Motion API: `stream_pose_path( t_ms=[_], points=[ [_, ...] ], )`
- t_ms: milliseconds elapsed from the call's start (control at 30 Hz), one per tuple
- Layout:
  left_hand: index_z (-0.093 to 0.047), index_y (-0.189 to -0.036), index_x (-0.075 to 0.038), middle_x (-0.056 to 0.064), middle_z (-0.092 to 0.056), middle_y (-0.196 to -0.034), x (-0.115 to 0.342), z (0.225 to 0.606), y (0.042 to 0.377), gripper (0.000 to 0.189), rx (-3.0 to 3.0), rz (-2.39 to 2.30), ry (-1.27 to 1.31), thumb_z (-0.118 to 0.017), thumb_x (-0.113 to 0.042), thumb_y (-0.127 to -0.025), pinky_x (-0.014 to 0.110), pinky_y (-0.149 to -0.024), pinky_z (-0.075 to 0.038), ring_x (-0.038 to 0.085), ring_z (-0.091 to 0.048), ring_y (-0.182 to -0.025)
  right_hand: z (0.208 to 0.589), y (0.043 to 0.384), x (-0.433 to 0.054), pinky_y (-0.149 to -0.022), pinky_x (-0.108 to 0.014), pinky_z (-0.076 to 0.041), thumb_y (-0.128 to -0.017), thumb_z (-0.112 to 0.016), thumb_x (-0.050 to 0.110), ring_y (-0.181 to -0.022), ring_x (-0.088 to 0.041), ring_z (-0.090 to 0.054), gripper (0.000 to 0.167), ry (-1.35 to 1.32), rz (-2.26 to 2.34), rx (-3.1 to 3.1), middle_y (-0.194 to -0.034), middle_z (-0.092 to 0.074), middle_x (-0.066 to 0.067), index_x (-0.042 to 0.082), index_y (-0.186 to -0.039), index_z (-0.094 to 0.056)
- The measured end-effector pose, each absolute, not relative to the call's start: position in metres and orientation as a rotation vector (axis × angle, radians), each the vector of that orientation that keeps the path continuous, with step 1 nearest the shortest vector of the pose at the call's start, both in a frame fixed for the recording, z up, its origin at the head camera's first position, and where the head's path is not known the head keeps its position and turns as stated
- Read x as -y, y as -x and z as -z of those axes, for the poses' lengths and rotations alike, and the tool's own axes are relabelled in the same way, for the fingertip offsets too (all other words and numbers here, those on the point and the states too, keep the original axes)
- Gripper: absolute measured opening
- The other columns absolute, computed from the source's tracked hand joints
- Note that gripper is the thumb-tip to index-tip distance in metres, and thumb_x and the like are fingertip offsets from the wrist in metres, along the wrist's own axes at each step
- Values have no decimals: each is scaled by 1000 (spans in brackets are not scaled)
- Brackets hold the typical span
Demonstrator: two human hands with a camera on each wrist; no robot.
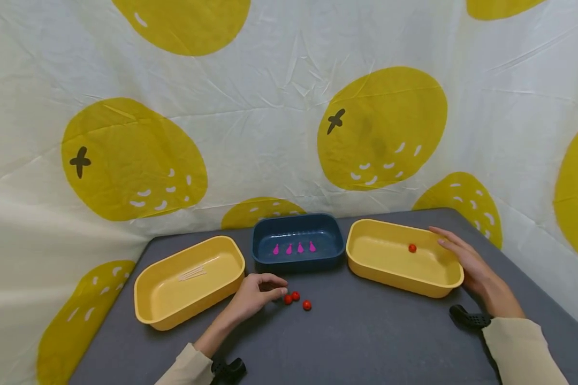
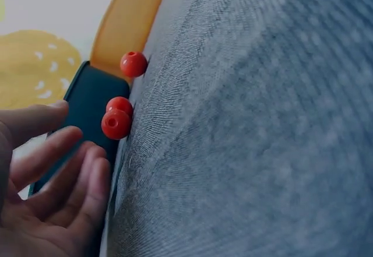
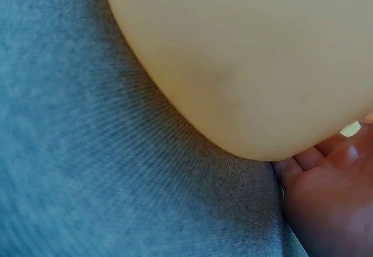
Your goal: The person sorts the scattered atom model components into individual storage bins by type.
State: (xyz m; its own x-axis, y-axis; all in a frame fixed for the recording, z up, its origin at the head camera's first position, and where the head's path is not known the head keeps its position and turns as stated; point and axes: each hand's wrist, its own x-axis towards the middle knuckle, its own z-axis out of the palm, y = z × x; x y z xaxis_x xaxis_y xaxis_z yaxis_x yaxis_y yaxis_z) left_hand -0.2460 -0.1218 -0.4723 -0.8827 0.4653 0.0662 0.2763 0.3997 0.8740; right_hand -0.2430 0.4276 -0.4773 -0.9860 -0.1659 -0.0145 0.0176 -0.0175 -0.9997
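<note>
My left hand (image 1: 255, 291) is held just left of three red beads on the grey tabletop, its fingers loosely bent and nothing between them. Two of those beads (image 1: 295, 295) sit side by side, and a third bead (image 1: 306, 305) lies a little to the right. In the left wrist view the fingertips are close to the paired beads (image 2: 116, 124) with a gap between. My right hand (image 1: 469, 264) grips the right end of a yellow bin (image 1: 395, 275), thumb over the rim and fingers along the outside. One red bead (image 1: 412, 248) lies in that bin.
A dark blue bin (image 1: 298, 266) at the back centre holds several small pink pieces (image 1: 289, 248). Another yellow bin (image 1: 146, 315) on the left contains several thin pale sticks (image 1: 192, 273). Behind the table hangs a white curtain (image 1: 270, 139) with yellow fruit shapes.
</note>
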Motion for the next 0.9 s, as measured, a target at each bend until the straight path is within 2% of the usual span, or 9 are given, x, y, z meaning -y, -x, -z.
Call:
stream_pose_path(
  t_ms=[267, 500, 900],
  points=[
    [-79, -113, -12, 5, -77, -110, 122, 480, 250, 28, -2476, -1393, -707, -80, -29, -91, 21, -77, -56, 8, -68, -88, 483, 243, -432, -85, -28, -61, -113, -40, 29, -112, 3, -65, 56, 164, 2152, -2091, -133, -52, 30, 26, -166, -22],
    [-80, -110, -14, 5, -74, -105, 120, 484, 253, 25, -2522, -1299, -762, -81, -29, -90, 21, -73, -52, 11, -64, -86, 485, 243, -433, -85, -29, -61, -113, -40, 29, -112, 2, -65, 55, 170, 2156, -2094, -133, -53, 31, 27, -166, -24],
    [-82, -104, -16, 4, -72, -99, 117, 494, 249, 19, -2579, -1348, -821, -83, -26, -88, 20, -71, -52, 5, -61, -80, 485, 246, -431, -85, -28, -61, -113, -41, 30, -112, 4, -64, 56, 166, 2134, -2132, -133, -50, 30, 26, -166, -23]
  ],
)
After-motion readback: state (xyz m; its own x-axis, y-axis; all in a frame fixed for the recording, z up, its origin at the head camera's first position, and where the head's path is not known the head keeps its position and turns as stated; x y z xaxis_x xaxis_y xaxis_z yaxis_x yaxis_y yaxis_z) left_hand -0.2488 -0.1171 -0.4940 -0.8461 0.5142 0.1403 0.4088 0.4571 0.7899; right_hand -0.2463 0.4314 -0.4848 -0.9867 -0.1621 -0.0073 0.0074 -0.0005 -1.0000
